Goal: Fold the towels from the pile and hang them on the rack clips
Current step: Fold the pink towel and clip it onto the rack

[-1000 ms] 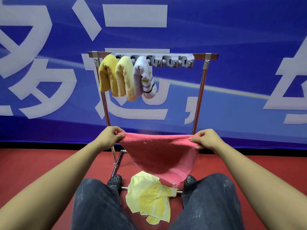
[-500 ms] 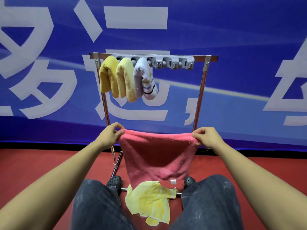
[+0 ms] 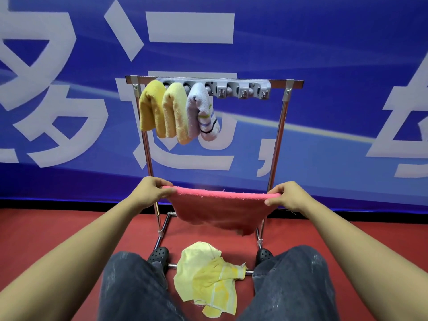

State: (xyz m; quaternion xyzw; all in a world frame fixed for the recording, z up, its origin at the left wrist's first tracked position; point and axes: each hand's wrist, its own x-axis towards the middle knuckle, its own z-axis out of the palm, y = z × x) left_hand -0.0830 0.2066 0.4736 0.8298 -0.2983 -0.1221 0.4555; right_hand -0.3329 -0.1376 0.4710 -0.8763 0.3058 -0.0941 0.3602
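Both hands pinch the top corners of a nubby pink terry towel point(image 3: 220, 209), left hand point(image 3: 151, 192) and right hand point(image 3: 288, 195) each in a clenched grip, stretching it before the chrome tube rack point(image 3: 276, 144); a crumpled pale-yellow towel point(image 3: 208, 274) lies on the red floor point(image 3: 58, 230).

We held the pink towel point(image 3: 220, 209) stretched between our hands, sagging below them. Under it lay a crumpled pale-yellow towel point(image 3: 208, 276). Beyond our hands stood the rack point(image 3: 278, 144) — three folded towels point(image 3: 176, 112) hung from its clips point(image 3: 240, 90).
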